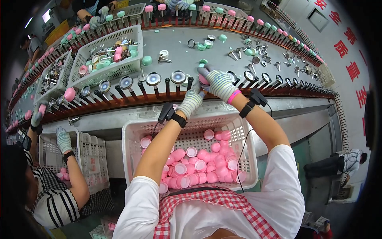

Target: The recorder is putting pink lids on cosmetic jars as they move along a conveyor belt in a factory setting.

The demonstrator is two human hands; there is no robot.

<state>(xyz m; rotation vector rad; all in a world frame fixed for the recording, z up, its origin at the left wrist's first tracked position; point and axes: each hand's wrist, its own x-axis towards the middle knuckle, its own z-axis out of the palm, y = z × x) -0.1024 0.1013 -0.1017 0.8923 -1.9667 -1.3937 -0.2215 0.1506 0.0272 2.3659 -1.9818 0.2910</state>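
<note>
My right hand [221,84], in a striped glove, is closed over a pink cap [203,80] at the row of upright holders. Just below it my left hand [191,101], gloved too, has its fingers drawn together against the same holder. What those left fingers grip is hidden. A round metal disc [178,77] sits on a holder to the left of my hands, and another disc [249,75] stands to the right. In front of my body a white basket [129,159] holds many pink caps [180,169]. A green cap piece [203,61] lies just beyond my right hand.
Loose metal parts [263,49] and green caps [201,46] lie on the grey table [175,40]. A white basket [139,42] of mixed parts stands at the left. A co-worker's gloved hand [63,139] is at another basket on the left; other people work across the table.
</note>
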